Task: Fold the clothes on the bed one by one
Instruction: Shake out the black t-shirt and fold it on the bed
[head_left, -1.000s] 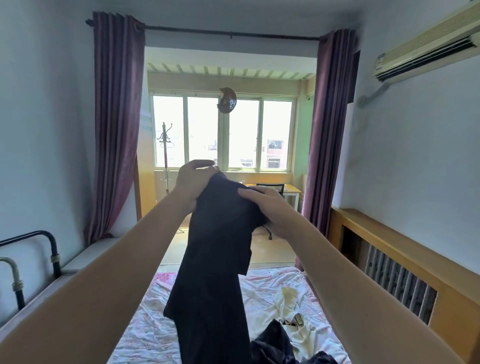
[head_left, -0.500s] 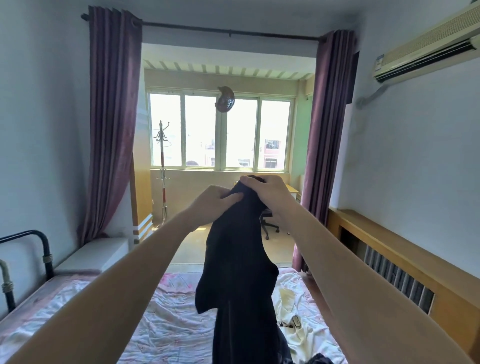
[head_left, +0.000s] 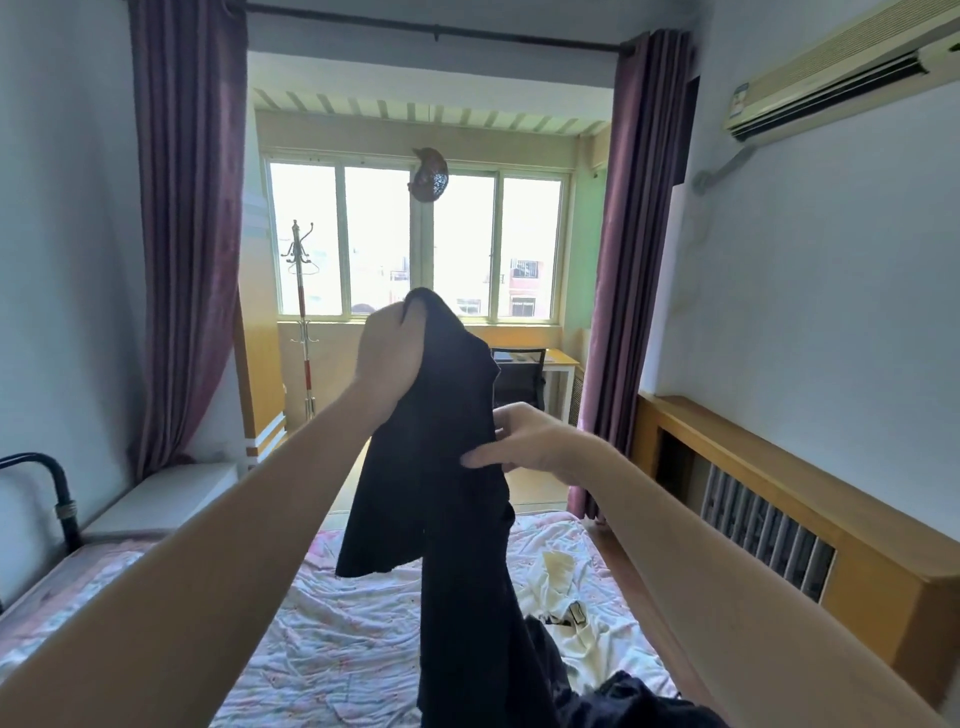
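A black garment (head_left: 447, 467) hangs in the air above the bed (head_left: 322, 639), its lower part trailing down out of view. My left hand (head_left: 387, 353) grips its top edge, raised high in front of the window. My right hand (head_left: 524, 441) is lower, pinching the garment's right edge between thumb and fingers. On the pink-and-white bed sheet lie a cream garment (head_left: 566, 603) and another dark garment (head_left: 639, 701) at the lower right.
A wooden radiator cover (head_left: 789, 525) runs along the right wall under an air conditioner (head_left: 841, 67). A black metal bed rail (head_left: 47, 483) and a white bench (head_left: 166, 493) are at the left. Beyond the bed are a coat stand (head_left: 301, 312), desk and chair (head_left: 519, 379).
My left hand has risen with the garment's top edge. My right hand has left the top and dropped down to the garment's right edge.
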